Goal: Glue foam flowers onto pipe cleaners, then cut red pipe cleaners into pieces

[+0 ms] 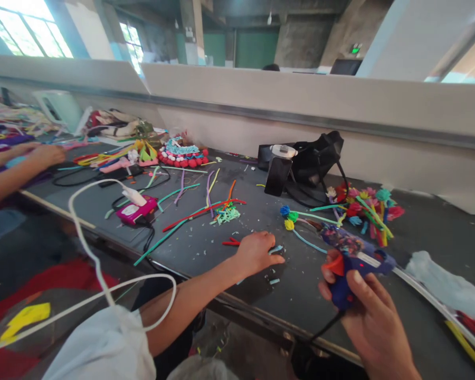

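Head cam: Grips blue glue gun in R hand, wrapping fingers round handle w/ one at orange trigger, holding nozzle near blue, green & yellow pompoms on R of dark table. Pinches lt-blue stem piece btwn thumb & fingers of L hand, near pale clippings & short red stems. Takes in pink power adapter at L, black bag at back, bunch of fuzzy flowers at R, co-worker's hand far L.
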The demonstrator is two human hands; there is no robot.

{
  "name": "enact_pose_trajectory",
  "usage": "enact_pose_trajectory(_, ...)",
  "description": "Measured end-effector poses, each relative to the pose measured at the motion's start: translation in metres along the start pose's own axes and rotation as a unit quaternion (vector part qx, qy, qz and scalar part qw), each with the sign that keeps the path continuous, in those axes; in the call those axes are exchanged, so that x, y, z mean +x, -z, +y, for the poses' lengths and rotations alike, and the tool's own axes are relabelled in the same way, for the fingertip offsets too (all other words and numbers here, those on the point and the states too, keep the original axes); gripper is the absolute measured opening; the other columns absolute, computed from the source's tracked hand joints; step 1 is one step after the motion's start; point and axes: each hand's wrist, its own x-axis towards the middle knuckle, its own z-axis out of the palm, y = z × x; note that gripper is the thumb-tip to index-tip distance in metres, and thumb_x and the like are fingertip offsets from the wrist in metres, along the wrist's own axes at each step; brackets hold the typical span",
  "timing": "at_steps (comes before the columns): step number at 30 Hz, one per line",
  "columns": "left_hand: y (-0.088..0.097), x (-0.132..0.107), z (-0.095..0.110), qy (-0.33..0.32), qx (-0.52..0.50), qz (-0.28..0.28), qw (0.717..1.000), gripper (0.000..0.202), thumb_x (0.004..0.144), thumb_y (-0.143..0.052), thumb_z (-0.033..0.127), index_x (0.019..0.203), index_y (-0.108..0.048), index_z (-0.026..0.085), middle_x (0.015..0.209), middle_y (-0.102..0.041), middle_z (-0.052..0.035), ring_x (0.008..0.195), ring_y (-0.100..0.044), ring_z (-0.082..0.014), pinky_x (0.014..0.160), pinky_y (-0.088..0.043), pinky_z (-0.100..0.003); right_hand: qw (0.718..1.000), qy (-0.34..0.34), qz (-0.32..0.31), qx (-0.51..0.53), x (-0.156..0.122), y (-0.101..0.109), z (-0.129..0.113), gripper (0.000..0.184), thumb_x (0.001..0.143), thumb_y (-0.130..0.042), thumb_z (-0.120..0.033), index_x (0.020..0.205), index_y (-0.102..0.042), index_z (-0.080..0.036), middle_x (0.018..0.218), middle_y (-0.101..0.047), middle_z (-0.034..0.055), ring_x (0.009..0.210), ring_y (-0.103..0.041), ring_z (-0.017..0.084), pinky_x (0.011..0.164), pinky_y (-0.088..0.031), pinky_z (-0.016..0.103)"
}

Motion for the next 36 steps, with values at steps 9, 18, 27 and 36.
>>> enact_pose_trajectory(9,-0.003,0.001,0.001,-0.010,-0.041,0.015,0.999,0.008,0.077,-0.059,0.018,0.071,-0.064,0.018,0.076,-0.068,-0.0036,0.074,-0.062,-0.0176,0.068,-0.044,-0.027,0.991,0.085,0.052,-0.093,0.000,-0.002,0.006,0.023,0.066,-0.085,-0.025,0.087,-0.076,-0.020,0.088,-0.074,0.0067,0.068,-0.064,0.016,0.059,-0.052,0.028)
enact_pose_trajectory(18,0.057,-0.006,-0.026,0.136,-0.570,0.050,0.809,0.006,0.072,-0.057,0.018,0.076,-0.053,0.018,0.066,-0.059,0.0013,0.044,-0.045,-0.0050,0.042,-0.029,-0.019,0.996,0.025,0.025,-0.085,0.003,-0.006,0.010,0.026,0.068,-0.083,-0.033,0.088,-0.075,-0.020,0.084,-0.073,0.0082,0.068,-0.063,0.018,0.047,-0.047,0.025)
enact_pose_trajectory(27,0.054,-0.032,-0.003,0.159,-0.656,-0.035,0.737,0.024,0.077,-0.069,0.036,0.081,-0.060,0.014,0.059,-0.048,0.0066,0.038,-0.028,0.0002,0.039,-0.013,-0.019,0.950,0.065,0.025,-0.305,-0.013,-0.012,0.029,0.033,0.073,-0.075,-0.051,0.087,-0.076,-0.021,0.082,-0.077,0.0074,0.070,-0.069,0.021,0.066,-0.058,0.029)
enact_pose_trajectory(36,0.051,-0.042,0.007,0.149,-0.616,-0.002,0.774,0.028,0.076,-0.072,0.039,0.078,-0.059,0.014,0.056,-0.053,0.0053,0.042,-0.030,-0.0021,0.039,-0.017,-0.018,0.951,0.080,0.042,-0.296,-0.030,-0.024,0.037,0.034,0.072,-0.077,-0.050,0.090,-0.071,-0.022,0.080,-0.077,0.0050,0.073,-0.073,0.024,0.067,-0.059,0.030)
